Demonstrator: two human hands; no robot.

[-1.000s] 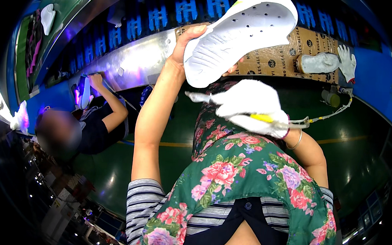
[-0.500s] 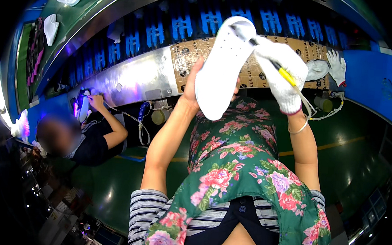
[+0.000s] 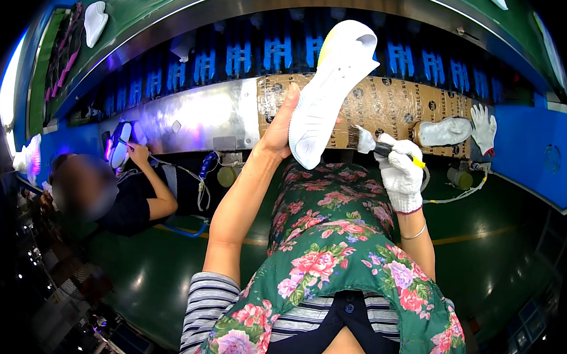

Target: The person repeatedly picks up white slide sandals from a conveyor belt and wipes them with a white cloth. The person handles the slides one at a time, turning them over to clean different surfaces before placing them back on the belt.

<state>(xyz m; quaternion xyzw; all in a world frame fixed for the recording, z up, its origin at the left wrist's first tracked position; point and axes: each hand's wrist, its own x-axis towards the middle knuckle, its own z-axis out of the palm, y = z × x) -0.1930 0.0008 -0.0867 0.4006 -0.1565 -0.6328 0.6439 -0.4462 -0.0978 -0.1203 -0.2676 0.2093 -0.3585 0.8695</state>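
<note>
We are gripping the sole [image 3: 329, 93] in our bare left hand [image 3: 281, 122], its long axis running up and away from us, while our gloved right hand [image 3: 400, 173], closed on the brush [image 3: 376, 146], is touching bristles to its lower right edge.

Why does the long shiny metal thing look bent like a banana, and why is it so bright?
In the head view the fisheye lens curves straight edges, so the metal rail bows; lamp glare makes it shine; corners go black; the white shoe in the left hand and the brush in the gloved right hand look sharp.
</note>
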